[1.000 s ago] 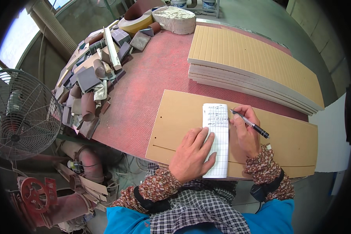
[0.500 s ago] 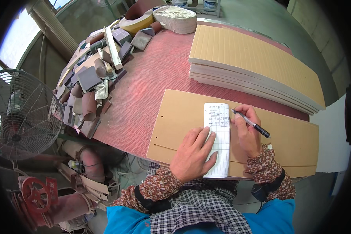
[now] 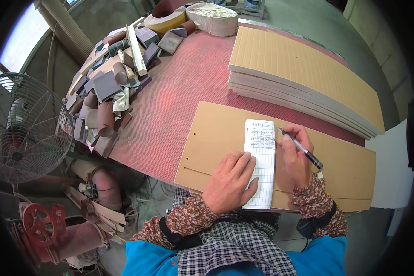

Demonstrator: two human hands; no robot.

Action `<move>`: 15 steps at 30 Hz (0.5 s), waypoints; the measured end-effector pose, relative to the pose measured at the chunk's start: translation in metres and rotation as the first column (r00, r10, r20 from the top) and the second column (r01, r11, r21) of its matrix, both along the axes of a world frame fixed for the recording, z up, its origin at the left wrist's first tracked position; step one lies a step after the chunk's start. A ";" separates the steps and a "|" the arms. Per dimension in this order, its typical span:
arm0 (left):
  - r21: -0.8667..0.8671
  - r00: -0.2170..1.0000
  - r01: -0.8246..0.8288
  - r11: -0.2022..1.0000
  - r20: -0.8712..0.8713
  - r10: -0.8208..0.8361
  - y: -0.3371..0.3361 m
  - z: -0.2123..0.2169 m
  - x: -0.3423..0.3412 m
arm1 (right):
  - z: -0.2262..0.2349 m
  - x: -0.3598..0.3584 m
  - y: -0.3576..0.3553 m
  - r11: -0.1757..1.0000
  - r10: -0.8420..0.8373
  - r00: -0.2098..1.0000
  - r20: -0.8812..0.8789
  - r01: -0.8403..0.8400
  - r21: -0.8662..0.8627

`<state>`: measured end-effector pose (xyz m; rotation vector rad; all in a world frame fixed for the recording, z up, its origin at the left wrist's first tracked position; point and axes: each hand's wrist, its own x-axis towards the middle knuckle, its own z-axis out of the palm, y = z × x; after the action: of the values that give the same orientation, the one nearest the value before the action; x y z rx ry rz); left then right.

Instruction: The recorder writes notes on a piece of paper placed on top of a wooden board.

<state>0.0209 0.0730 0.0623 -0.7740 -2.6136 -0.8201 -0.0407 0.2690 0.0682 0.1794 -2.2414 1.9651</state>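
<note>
A narrow folded notepad (image 3: 262, 179) with a ruled grid and handwriting at its top lies on a brown board (image 3: 336, 161). My left hand (image 3: 230, 179) rests flat on the notepad's left edge and the board beside it, fingers stretched out. Between the thumb and fingers of my right hand (image 3: 296, 156) is a black and silver pen (image 3: 308, 154), its tip pointing up and left, just right of the written lines. The right hand leans on the board beside the paper. Small holes and a groove mark the board's left end.
Behind the board, a stack of tan-topped panels (image 3: 299, 69) stands on the red textured table (image 3: 170, 101). Sanding blocks, abrasive rolls and scraps (image 3: 106, 87) pile up at the far left. A large caged fan (image 3: 25, 133) and red handwheel (image 3: 40, 223) stand left of the table.
The whole view has shifted slightly, so the table and panels sit a little further right. Both hands, the pen and the notepad keep nearly the same places relative to the board.
</note>
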 end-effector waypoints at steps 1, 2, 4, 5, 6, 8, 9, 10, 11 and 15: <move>0.007 1.000 -0.002 1.000 0.003 0.002 0.000 0.000 0.000 | 0.002 0.004 -0.001 1.000 0.015 1.000 -0.019 -0.016 -0.007; 0.003 1.000 -0.004 1.000 -0.007 0.004 0.000 0.000 -0.001 | 0.005 0.008 -0.001 0.997 0.012 0.999 -0.030 -0.010 0.071; 0.014 1.000 -0.008 1.000 0.002 0.008 0.000 -0.001 0.000 | 0.007 0.018 -0.006 0.994 0.011 1.000 -0.018 -0.009 0.106; 0.012 1.000 -0.011 1.000 -0.008 0.011 0.000 -0.001 0.000 | 0.007 0.022 -0.007 0.994 0.016 1.000 -0.017 -0.014 0.109; 0.014 1.000 -0.013 1.000 -0.011 0.013 0.000 -0.002 0.000 | 0.007 0.026 -0.009 0.991 0.064 0.998 0.011 -0.065 0.114; 0.020 1.000 -0.018 1.000 -0.011 0.018 0.000 -0.002 0.001 | 0.005 0.030 -0.014 0.983 0.109 0.993 0.035 -0.113 0.147; 0.023 1.000 -0.015 1.000 -0.009 0.016 0.000 -0.003 0.001 | 0.003 0.030 -0.016 0.982 0.120 0.992 0.038 -0.124 0.142; 0.026 1.000 -0.013 1.000 -0.007 0.014 0.000 -0.003 0.001 | 0.001 0.030 -0.018 0.976 0.145 0.989 0.033 -0.148 0.162; 0.032 1.000 -0.016 0.999 -0.005 0.017 0.000 -0.004 0.001 | 0.000 0.030 -0.019 0.968 0.168 0.985 0.037 -0.172 0.183; 0.044 1.000 -0.006 0.999 -0.018 0.006 -0.001 -0.006 0.000 | -0.006 0.030 -0.022 0.939 0.177 0.983 -0.054 -0.152 0.310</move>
<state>0.0208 0.0717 0.0565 -0.7576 -2.5714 -0.8622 -0.0109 0.2474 0.0624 0.4893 -2.5355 1.6343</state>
